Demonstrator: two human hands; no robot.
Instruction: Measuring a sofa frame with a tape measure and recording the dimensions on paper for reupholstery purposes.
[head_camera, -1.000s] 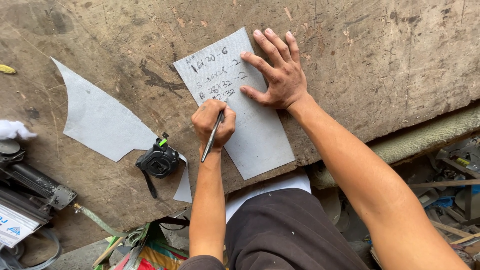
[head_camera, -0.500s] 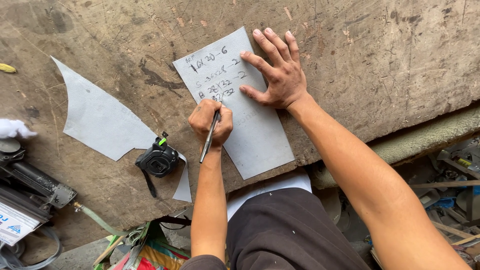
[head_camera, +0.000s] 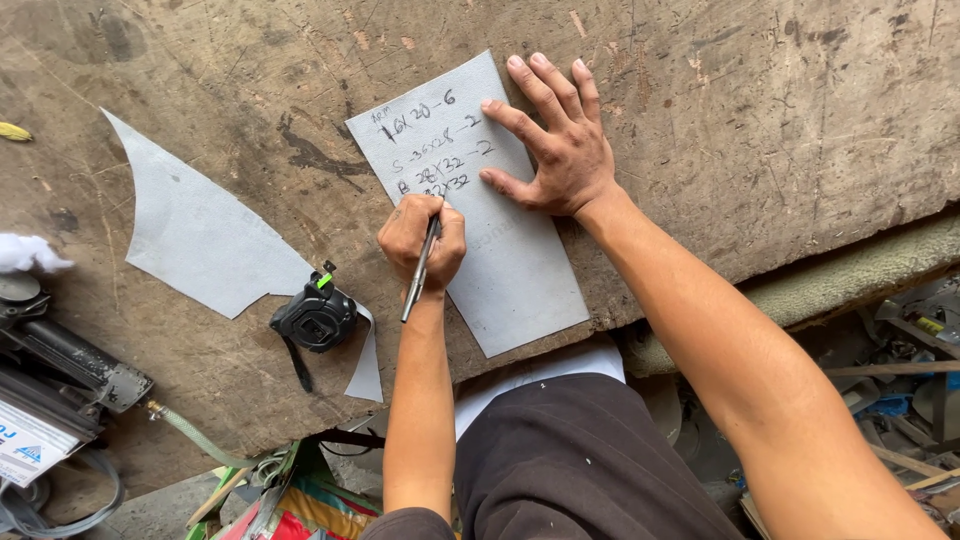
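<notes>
Writing on grey sheet (head_camera: 500, 260) | scarred wooden workbench (head_camera: 760, 110) | cluttered floor (head_camera: 900, 350)

Pen (head_camera: 420, 268) tip hidden under left hand (head_camera: 422, 240); grey sheet (head_camera: 480, 210) partly covered by right hand (head_camera: 558, 150); machine (head_camera: 50, 390) far left of left hand cut off by frame edge.

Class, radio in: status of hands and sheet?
Left hand gripping pen, writing. Right hand flat on grey sheet. Tape measure beside, clear.
</notes>
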